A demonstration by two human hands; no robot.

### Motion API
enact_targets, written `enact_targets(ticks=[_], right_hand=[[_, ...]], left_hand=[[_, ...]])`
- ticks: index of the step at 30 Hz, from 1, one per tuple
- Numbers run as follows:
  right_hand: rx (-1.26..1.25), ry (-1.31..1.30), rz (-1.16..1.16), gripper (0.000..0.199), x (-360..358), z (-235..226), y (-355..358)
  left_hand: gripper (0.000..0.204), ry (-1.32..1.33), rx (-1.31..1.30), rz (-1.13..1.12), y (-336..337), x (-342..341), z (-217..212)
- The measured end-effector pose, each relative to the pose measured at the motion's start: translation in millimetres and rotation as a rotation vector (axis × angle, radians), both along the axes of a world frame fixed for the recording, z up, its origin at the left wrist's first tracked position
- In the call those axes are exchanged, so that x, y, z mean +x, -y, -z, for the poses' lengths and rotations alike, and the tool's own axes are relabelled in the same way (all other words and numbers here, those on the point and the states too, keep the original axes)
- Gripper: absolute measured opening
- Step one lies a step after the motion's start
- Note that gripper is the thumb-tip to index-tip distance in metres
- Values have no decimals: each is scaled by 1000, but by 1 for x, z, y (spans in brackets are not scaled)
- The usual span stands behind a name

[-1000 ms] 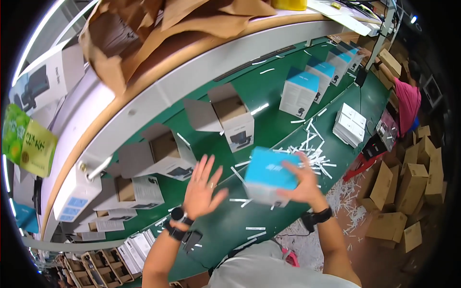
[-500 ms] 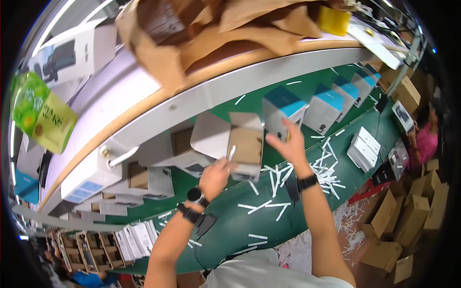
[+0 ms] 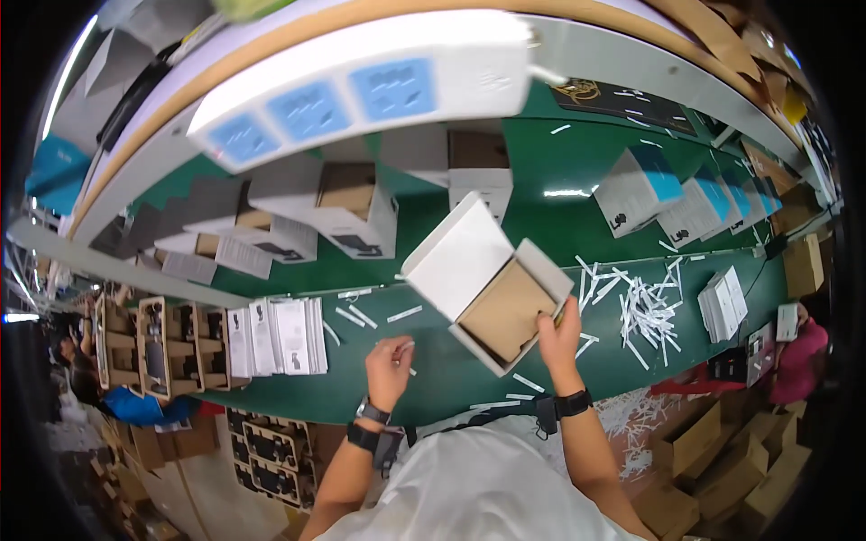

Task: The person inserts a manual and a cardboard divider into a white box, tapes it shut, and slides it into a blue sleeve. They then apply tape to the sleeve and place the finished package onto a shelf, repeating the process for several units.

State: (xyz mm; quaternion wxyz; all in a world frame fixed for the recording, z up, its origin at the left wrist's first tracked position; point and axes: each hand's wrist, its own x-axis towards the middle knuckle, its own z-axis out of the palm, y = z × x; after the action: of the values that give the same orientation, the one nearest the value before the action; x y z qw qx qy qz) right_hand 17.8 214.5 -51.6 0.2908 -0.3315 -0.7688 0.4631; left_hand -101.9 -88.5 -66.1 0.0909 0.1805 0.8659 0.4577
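Note:
My right hand (image 3: pixel 561 341) grips the near right side of an open white carton (image 3: pixel 471 243), thumb over its rim. The carton is tilted above the green table, its lid flap raised at the far left, and a brown cardboard insert (image 3: pixel 510 309) fills it. To the left of the carton, my left hand (image 3: pixel 387 368) is closed, fingertips pinched, with a small white strip (image 3: pixel 409 345) showing at them. Beyond the carton stand several open white cartons with brown inserts, such as this carton (image 3: pixel 361 212).
Loose white strips (image 3: pixel 645 311) are heaped on the green table (image 3: pixel 433 338). Blue-topped cartons (image 3: pixel 636 189) stand at the far right; stacked white booklets (image 3: pixel 293 335) and brown trays (image 3: pixel 162 347) lie left. A white power strip (image 3: pixel 361 86) hangs from the shelf. A co-worker (image 3: pixel 798 356) is at right.
My right hand has left the blue-topped carton and now holds an open carton nearer me. My left hand has drawn back from the open cartons. The view has turned left.

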Motion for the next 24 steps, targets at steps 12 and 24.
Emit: enact_targets(ticks=[12, 24], right_hand=[[-91, 11, -123, 29, 41, -29, 52], [-354, 203, -466, 12, 92, -11, 60]], left_hand=[[38, -441, -848, -561, 172, -90, 80], [19, -340, -116, -651, 159, -90, -19]])
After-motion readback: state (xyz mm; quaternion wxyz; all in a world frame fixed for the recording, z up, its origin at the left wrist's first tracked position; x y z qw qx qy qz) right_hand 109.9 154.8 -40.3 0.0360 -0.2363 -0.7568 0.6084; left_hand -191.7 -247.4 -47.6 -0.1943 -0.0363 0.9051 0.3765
